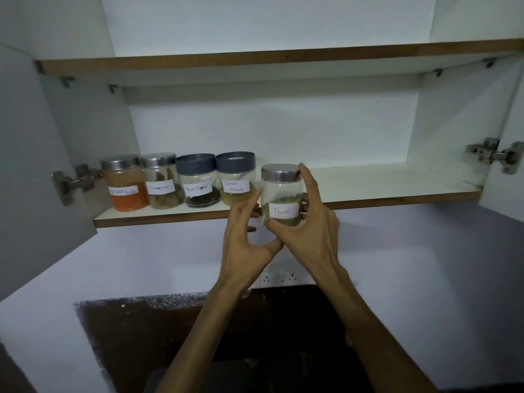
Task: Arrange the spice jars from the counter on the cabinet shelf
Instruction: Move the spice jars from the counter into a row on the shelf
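Fennel jar (281,194), clear glass with a steel lid and a handwritten white label, sits at the front edge of the lower cabinet shelf (382,185), just right of a row of four other jars. Whether its base rests fully on the shelf cannot be told, since fingers cover it. The right hand (307,222) wraps the jar from the right, thumb under the label and a fingertip up at the lid, so its grip is curled round the glass. The left hand (245,236) is beside the jar's left side with fingers loosely spread, its thumb meeting the right thumb below the jar; it does not clasp anything.

The row runs leftward: Garam Masala jar (236,180) and Black Pepper jar (200,181), both with grey lids, then a cinnamon jar (163,182) and an orange powder jar (124,184), both steel-lidded. They stand close together, upright, labels forward.

The shelf is white with a brown edge; an upper shelf (255,59) spans above. Cabinet doors hang open on both sides, with metal hinges (492,154). Below, a pale wall carries a white socket plate (280,277), and a dark speckled bench (141,336) lies underneath.
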